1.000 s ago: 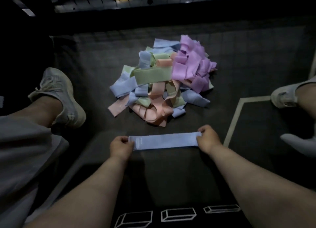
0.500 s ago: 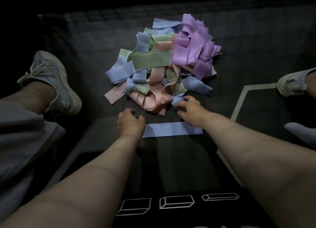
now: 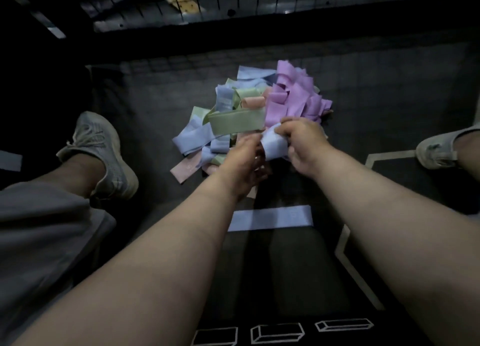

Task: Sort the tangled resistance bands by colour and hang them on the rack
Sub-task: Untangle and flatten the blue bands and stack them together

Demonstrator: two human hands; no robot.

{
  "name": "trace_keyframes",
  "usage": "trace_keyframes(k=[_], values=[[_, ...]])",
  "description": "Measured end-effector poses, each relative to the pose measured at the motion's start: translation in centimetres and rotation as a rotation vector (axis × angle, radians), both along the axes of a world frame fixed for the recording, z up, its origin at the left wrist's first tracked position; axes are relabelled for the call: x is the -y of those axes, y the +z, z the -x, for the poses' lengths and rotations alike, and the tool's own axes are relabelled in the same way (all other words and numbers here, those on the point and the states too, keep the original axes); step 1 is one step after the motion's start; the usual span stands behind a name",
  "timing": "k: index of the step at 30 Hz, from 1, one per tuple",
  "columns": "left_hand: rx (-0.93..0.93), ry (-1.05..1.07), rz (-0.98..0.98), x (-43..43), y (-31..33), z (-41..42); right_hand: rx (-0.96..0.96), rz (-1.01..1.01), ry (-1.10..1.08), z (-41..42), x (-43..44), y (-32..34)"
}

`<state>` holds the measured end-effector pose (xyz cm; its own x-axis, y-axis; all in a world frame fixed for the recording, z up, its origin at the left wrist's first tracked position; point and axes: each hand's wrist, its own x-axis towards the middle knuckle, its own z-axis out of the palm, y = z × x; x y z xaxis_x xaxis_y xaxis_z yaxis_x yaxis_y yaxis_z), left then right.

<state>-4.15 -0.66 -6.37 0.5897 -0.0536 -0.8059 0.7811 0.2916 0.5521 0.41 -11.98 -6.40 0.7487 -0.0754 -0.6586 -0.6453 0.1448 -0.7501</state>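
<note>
Dark floor mat [image 3: 155, 99] holds a tangled pile of pastel bands [image 3: 259, 112]. At its near edge, the right hand [image 3: 304, 143] curls its fingers round a crumpled blue band [image 3: 275, 144]; the left hand [image 3: 244, 158] pinches the band's edge. A second blue band [image 3: 270, 218] lies flat nearer.

Grey sneakers [image 3: 104, 151] on dark mat [image 3: 155, 91]

Near side of pile [image 3: 241, 122] hidden behind both hands. Left hand [image 3: 244, 158] blurred; can't tell if it grips the bunched blue band [image 3: 275, 144], partly covered by right hand [image 3: 302, 143]. Flat blue band [image 3: 275, 218]: left end under forearm. Right shoe [image 3: 439, 151] cut off at pic edge.
</note>
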Motion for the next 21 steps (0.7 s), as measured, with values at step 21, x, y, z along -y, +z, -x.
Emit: trace_keyframes(k=[21], values=[[0.733,-0.174,-0.123,-5.3,20.2,1.9,0.156,-0.57,0.181,1.9,-0.2,18.7]])
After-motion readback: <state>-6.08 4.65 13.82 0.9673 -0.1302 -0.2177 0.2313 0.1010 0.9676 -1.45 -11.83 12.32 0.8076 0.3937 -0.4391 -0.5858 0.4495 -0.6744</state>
